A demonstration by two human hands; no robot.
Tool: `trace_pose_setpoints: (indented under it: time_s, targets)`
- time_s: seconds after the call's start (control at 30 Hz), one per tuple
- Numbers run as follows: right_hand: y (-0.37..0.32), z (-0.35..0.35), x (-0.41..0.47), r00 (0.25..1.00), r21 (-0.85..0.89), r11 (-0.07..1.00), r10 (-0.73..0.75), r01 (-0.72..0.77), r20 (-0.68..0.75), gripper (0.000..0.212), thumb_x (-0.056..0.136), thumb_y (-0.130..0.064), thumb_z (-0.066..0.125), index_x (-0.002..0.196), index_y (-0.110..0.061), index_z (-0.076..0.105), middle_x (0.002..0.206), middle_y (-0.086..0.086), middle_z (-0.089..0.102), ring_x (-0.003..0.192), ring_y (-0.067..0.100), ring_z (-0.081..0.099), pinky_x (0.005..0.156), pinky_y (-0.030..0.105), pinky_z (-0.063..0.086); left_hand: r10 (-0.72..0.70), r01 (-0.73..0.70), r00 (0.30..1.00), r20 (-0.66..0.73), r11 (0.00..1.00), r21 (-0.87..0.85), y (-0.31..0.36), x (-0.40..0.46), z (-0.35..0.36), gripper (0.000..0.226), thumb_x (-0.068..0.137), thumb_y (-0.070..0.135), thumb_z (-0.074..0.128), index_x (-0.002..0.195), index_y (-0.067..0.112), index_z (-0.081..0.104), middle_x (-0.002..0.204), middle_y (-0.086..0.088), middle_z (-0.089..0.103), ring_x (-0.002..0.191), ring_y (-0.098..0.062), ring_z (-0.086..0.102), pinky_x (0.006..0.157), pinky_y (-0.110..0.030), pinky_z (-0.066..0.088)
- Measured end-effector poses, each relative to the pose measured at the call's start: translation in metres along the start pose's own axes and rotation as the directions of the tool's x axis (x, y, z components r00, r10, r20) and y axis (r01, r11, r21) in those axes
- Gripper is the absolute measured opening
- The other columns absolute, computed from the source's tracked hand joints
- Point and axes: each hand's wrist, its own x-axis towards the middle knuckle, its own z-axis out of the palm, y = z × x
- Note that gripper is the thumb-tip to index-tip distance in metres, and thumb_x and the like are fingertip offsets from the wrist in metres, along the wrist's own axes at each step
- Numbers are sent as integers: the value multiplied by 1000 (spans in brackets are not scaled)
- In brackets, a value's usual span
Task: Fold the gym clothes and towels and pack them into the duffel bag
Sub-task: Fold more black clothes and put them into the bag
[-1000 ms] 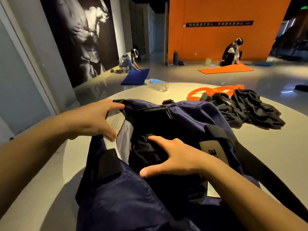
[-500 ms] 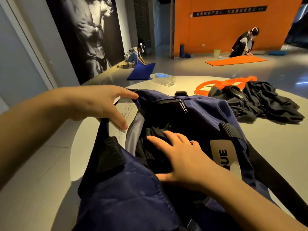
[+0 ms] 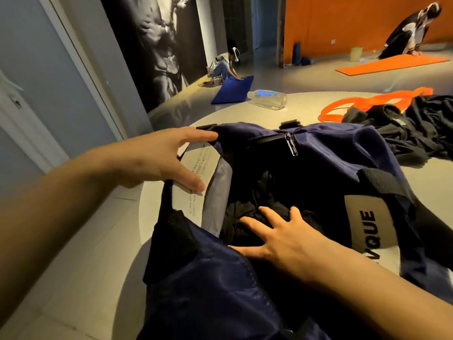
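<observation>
A navy duffel bag (image 3: 331, 143) lies unzipped on a round pale table (image 3: 431, 190), its opening facing me. My left hand (image 3: 164, 158) holds the bag's left rim, with the thumb on the white printed lining flap (image 3: 203, 165) and the fingers over the top edge. My right hand (image 3: 282, 239) lies flat inside the bag, fingers spread, pressing on black clothing (image 3: 247, 217) packed there. A loose heap of black clothes (image 3: 416, 126) sits on the table to the right, beyond the bag.
An orange strap-like item (image 3: 353, 104) lies behind the black heap. A clear water bottle (image 3: 267, 99) lies on the table's far side. Two people kneel at a blue mat (image 3: 232, 90) and an orange mat (image 3: 392, 63) on the floor beyond.
My right hand has slid deeper into the bag and flattened onto the black clothing. My left hand stays on the rim. The view has moved closer and tilted.
</observation>
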Motion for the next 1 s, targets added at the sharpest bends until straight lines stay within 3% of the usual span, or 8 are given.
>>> trace_pose_setpoints:
  time_s: [0.13,0.3,0.47,0.6,0.73,0.87,0.93,1.0]
  targets:
    - [6,-9,-20,974,361,930,139,-66,-180,82,66,-86,1,142,-59,12,159,-9,6,146,20,8,114,53,20,59,-59,998,-4,995,-79,6,11,19,86,71,15,80,139,45,37,150,15,30,135,-14,31,110,-39,34]
    - [11,5,-42,670,622,778,508,-87,-542,42,89,-58,33,126,-43,47,129,-13,50,111,13,56,79,23,47,125,-135,988,-90,984,-115,4,25,35,76,81,18,73,142,42,35,153,12,29,136,-12,28,99,-29,29]
    - [15,22,-57,555,713,697,623,-74,-551,56,90,-31,61,136,-45,31,117,-14,57,107,8,53,78,26,44,132,-151,983,-124,976,-158,5,29,35,72,81,13,73,139,39,41,150,9,35,135,-15,34,105,-32,37]
    - [16,24,-50,469,644,739,648,-197,-600,50,82,-40,66,129,-28,54,118,-1,54,106,22,53,79,27,44,160,-168,970,-182,985,-27,8,24,20,76,78,10,76,140,38,42,148,11,36,133,-7,29,103,-28,30]
    - [6,13,-34,618,328,903,429,-276,-659,47,79,-37,48,125,-34,57,124,5,59,111,30,58,77,55,53,181,-173,968,-174,983,62,16,21,3,78,76,10,78,141,35,43,148,8,38,135,-14,34,101,-27,30]
    - [-2,2,-19,897,188,935,344,-300,-278,51,96,-32,34,143,-50,29,155,6,26,144,33,21,99,78,11,205,-194,969,-140,977,87,21,25,17,79,77,12,77,142,37,39,150,8,35,121,-8,36,90,-24,33]
    - [2,5,-21,928,261,922,335,-287,-162,55,100,-42,35,145,-54,7,160,0,-2,147,25,-5,106,71,-2,209,-207,971,-111,978,32,21,29,28,78,79,17,76,142,40,37,150,10,33,114,-4,32,87,-24,35]
    - [0,7,-27,876,284,924,346,-256,-335,49,95,-50,37,143,-50,24,158,3,17,145,28,16,105,72,20,233,-232,966,-115,972,20,20,33,37,75,81,23,74,143,41,35,151,12,32,114,-1,29,88,-22,33]
